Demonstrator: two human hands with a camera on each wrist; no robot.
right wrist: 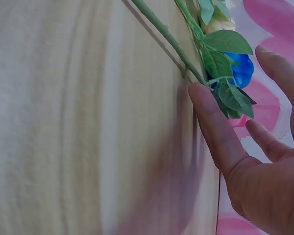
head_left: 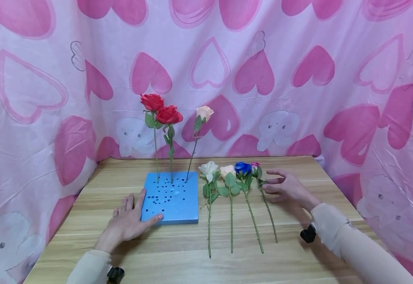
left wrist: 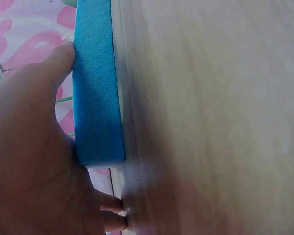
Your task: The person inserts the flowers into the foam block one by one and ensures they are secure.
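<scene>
My left hand (head_left: 130,221) rests at the near left corner of a blue foam block (head_left: 188,211) full of small holes, thumb on its front edge and fingers along its left side. Two red roses (head_left: 169,114) and a pale peach rose (head_left: 205,113) stand upright in the block's back part. My right hand (head_left: 287,187) reaches to a small pink rose (head_left: 255,165) lying at the right end of a row. In the right wrist view the thumb tip is right at its green stem (right wrist: 169,38), beside the leaves, with the other fingers spread apart.
Left of the pink rose lie a blue rose (head_left: 243,168), a cream rose (head_left: 227,170) and a white rose (head_left: 209,170), stems towards me. All rest on a wooden table (head_left: 171,252). A pink heart-patterned curtain (head_left: 242,106) hangs behind and at both sides.
</scene>
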